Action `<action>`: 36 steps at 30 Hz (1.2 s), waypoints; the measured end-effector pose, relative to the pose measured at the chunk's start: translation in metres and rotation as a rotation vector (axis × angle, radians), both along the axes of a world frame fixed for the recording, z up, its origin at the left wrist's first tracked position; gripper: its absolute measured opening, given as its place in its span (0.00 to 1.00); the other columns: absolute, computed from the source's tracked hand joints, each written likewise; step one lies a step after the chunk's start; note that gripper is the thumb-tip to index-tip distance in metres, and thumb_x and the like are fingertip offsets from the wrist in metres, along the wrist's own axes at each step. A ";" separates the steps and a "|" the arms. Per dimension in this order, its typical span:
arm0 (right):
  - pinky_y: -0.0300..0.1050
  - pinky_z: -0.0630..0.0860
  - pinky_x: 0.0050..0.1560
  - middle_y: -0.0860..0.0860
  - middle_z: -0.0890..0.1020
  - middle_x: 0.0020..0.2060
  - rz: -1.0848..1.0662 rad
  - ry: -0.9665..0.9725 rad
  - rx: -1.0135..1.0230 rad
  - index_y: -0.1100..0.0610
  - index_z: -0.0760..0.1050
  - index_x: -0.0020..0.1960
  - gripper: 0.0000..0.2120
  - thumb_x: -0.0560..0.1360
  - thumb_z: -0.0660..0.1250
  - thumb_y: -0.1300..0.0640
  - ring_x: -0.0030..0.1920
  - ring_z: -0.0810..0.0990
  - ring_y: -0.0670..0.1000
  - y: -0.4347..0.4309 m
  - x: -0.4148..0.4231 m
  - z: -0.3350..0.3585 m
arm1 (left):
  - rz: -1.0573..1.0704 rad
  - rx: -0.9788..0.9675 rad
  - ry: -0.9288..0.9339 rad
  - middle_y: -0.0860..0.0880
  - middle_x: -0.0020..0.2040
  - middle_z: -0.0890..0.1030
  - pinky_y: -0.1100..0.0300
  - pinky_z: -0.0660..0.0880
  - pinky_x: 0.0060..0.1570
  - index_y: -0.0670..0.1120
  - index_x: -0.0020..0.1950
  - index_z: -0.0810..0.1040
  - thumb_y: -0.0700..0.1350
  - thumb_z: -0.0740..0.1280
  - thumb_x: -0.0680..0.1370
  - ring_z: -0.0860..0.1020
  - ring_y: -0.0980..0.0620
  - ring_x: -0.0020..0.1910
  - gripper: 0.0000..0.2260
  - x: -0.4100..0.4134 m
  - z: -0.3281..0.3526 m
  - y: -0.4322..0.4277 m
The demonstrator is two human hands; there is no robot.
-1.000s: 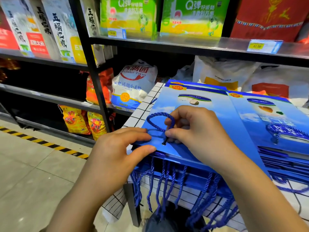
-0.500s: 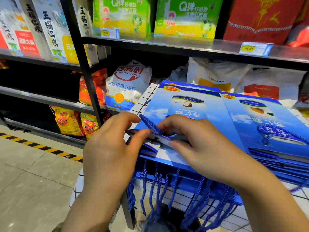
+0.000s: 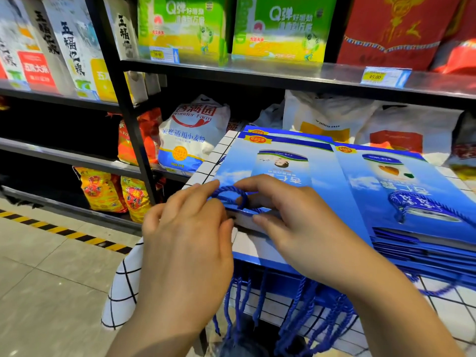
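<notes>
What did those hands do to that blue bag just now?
The left hand and right hand pinched the near edge of the top bag and lifted it open, baring its white inside; the rope handle rose with it. The other bag stack and the shelves stayed.

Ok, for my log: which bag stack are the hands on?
The left stack; left hand and right hand pinch its top bag. The right stack lies untouched.
</notes>
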State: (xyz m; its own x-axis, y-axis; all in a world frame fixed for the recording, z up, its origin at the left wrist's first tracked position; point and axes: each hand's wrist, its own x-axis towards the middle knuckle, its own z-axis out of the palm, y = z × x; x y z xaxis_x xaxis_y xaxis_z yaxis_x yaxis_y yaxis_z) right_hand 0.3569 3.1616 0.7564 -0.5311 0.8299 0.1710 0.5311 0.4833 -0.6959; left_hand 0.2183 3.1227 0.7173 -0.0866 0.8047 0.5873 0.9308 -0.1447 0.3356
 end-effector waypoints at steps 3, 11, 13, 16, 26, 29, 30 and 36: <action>0.48 0.74 0.58 0.42 0.79 0.56 -0.004 -0.053 0.031 0.40 0.69 0.59 0.22 0.75 0.58 0.65 0.59 0.75 0.44 0.001 0.003 -0.002 | -0.045 0.025 0.001 0.50 0.55 0.80 0.58 0.56 0.47 0.51 0.35 0.72 0.47 0.55 0.72 0.68 0.53 0.55 0.09 -0.003 0.001 -0.005; 0.43 0.72 0.55 0.39 0.79 0.48 -0.045 -0.040 -0.070 0.45 0.73 0.60 0.13 0.76 0.61 0.50 0.48 0.77 0.40 0.009 0.004 -0.005 | -0.107 0.032 -0.070 0.56 0.43 0.78 0.68 0.65 0.40 0.52 0.34 0.73 0.53 0.58 0.73 0.72 0.59 0.45 0.10 -0.010 -0.006 -0.007; 0.44 0.69 0.55 0.45 0.77 0.50 -0.052 -0.180 0.011 0.48 0.75 0.59 0.13 0.77 0.59 0.49 0.52 0.74 0.46 0.012 -0.002 -0.006 | -0.112 0.029 -0.099 0.57 0.44 0.78 0.73 0.63 0.38 0.52 0.34 0.74 0.53 0.59 0.72 0.72 0.59 0.45 0.10 -0.009 -0.008 -0.007; 0.43 0.67 0.44 0.46 0.74 0.40 0.010 -0.224 0.024 0.47 0.78 0.48 0.07 0.76 0.62 0.49 0.44 0.72 0.47 0.012 -0.013 -0.006 | -0.115 0.050 -0.127 0.59 0.46 0.77 0.71 0.63 0.30 0.52 0.33 0.75 0.53 0.60 0.71 0.73 0.59 0.44 0.10 -0.008 -0.009 -0.007; 0.47 0.76 0.39 0.48 0.78 0.32 -0.320 0.190 -0.053 0.51 0.71 0.40 0.06 0.76 0.63 0.57 0.35 0.81 0.49 0.013 -0.005 -0.014 | -0.191 -0.063 -0.042 0.63 0.44 0.73 0.72 0.68 0.36 0.58 0.45 0.67 0.56 0.65 0.68 0.70 0.64 0.45 0.10 -0.019 -0.011 -0.009; 0.50 0.73 0.55 0.42 0.78 0.51 -0.192 -0.180 0.052 0.43 0.60 0.68 0.29 0.70 0.63 0.39 0.55 0.76 0.48 -0.005 0.003 -0.002 | -0.187 -0.024 -0.095 0.64 0.42 0.74 0.74 0.68 0.41 0.58 0.48 0.70 0.53 0.65 0.69 0.71 0.65 0.44 0.09 -0.021 -0.012 -0.008; 0.49 0.72 0.57 0.41 0.76 0.57 -0.141 -0.337 0.084 0.40 0.50 0.72 0.37 0.68 0.61 0.34 0.60 0.73 0.47 -0.012 0.004 0.003 | -0.191 0.005 -0.107 0.62 0.42 0.76 0.72 0.68 0.42 0.57 0.48 0.71 0.54 0.63 0.70 0.72 0.64 0.43 0.08 -0.021 -0.010 -0.008; 0.48 0.75 0.50 0.45 0.80 0.56 -0.106 -0.421 0.451 0.44 0.64 0.65 0.19 0.77 0.51 0.39 0.57 0.76 0.52 -0.023 0.007 0.012 | -0.178 0.192 -0.165 0.58 0.45 0.76 0.77 0.65 0.46 0.48 0.48 0.79 0.51 0.63 0.71 0.72 0.64 0.44 0.11 -0.012 0.004 -0.005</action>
State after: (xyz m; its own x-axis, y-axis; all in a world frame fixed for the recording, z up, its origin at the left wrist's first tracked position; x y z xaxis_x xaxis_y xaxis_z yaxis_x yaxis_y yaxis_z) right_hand 0.3637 3.1389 0.7682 -0.5483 0.7764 0.3109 0.7762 0.6108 -0.1563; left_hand 0.2068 3.1179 0.7217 -0.0613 0.6913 0.7199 0.8205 -0.3758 0.4307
